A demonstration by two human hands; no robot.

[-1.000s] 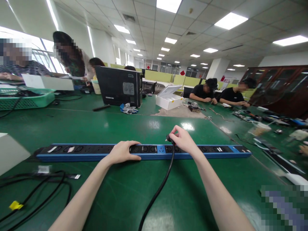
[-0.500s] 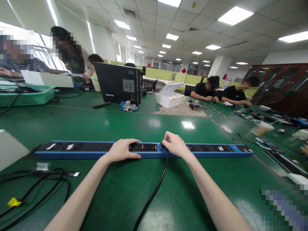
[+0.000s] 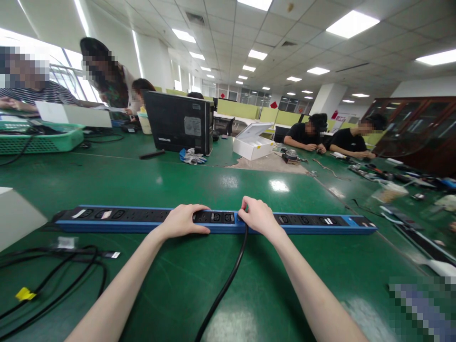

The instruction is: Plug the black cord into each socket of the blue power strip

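Right hand (image 3: 259,217), at frame centre, is closed narrowly over the end of a black cable (image 3: 224,287), pressing it against a long blue-and-black power strip (image 3: 117,219). The plug itself is hidden beneath the fingers. Left hand (image 3: 183,221), just beside it, lies palm-down and loosely spread on the strip, bracing it. The strip stretches left to right across the green table (image 3: 213,185). It looks rigid and fairly heavy, best held near its middle. The cable trails to the bottom edge, thick but pliable, and is better gripped at the plug than along the cord.
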